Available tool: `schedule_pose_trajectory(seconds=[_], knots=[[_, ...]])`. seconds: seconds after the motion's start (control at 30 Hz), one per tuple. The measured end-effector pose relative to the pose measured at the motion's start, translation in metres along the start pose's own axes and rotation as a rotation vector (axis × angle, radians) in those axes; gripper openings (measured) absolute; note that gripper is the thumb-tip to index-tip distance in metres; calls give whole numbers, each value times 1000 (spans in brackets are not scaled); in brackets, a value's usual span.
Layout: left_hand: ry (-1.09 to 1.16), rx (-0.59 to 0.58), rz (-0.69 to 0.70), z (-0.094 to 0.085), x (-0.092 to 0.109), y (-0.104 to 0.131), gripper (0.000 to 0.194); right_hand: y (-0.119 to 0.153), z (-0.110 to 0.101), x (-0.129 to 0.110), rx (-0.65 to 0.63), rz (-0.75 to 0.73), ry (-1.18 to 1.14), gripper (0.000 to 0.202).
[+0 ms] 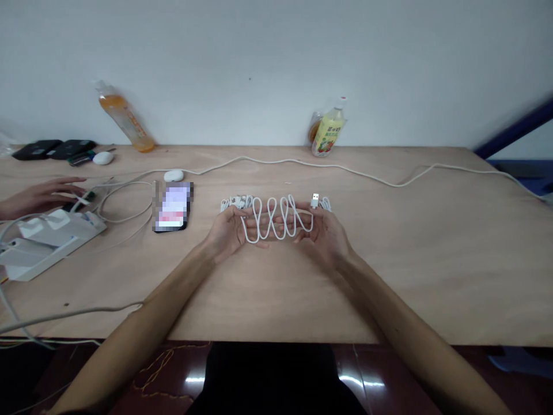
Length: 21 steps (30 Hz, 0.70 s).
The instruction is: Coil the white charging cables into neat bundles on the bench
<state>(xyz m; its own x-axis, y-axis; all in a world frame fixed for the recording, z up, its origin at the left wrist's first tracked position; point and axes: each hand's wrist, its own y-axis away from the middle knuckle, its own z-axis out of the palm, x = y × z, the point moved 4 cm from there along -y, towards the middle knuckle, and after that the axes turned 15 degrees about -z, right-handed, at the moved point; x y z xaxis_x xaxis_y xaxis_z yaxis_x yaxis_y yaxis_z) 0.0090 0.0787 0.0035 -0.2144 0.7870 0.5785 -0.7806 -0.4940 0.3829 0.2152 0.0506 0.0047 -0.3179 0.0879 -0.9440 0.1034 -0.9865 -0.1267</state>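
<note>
A white USB cable lies in loose zigzag loops across the fingers of both hands, just over the table. My left hand has its thumb closed on the cable at the left end of the loops. At the other end, my right hand pinches the cable near its USB plug, which points away from me. Beyond my left fingertips is a bundle of white cables, partly hidden by the hand. Another small white coil shows behind my right thumb.
A phone with a lit screen and a white earbud case lie left. Farther left, another person's hand is beside a white power strip. Bottles stand by the wall. A long white cord crosses behind.
</note>
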Motion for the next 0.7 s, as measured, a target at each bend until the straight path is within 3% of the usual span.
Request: schedule_pose_trajectory(seconds=[0.7], knots=[[48,-17,-11,1,1,2,65,-2,-2,1,-9,-16,6,45]])
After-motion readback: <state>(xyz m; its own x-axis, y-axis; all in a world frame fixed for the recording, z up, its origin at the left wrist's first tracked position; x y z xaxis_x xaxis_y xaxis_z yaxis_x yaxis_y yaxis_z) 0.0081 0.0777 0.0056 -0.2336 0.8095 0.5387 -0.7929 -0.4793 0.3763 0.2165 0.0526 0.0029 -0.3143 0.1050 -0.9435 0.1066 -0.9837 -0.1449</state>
